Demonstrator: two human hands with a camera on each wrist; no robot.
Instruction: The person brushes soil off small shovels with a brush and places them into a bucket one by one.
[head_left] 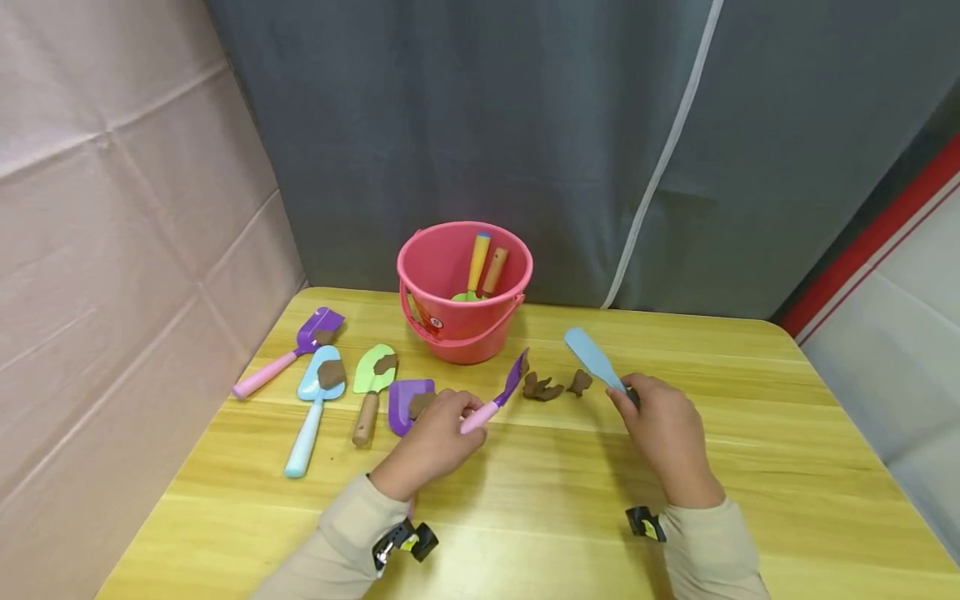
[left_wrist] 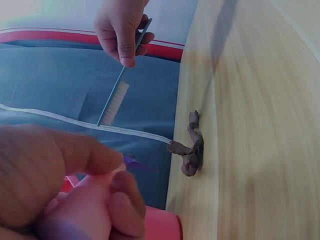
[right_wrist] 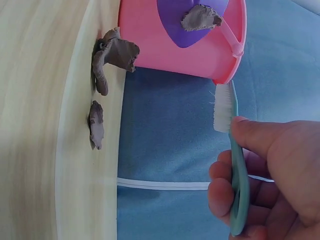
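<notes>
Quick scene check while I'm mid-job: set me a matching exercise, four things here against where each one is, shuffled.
Things:
1. Brush
2. Bucket
3. Light-blue shovel
4. Yellow-handled tool

Places:
a. Lying on the table, a brown piece on its blade
b. Inside the pink container
c. In the right hand
d. Standing upright in front of the curtain

Pairs: 1-c, 2-d, 3-a, 4-b.

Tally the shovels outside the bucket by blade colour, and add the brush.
Purple shovels: 3
Blue shovel: 1
Green shovel: 1
Brush: 1
Total: 6
</notes>
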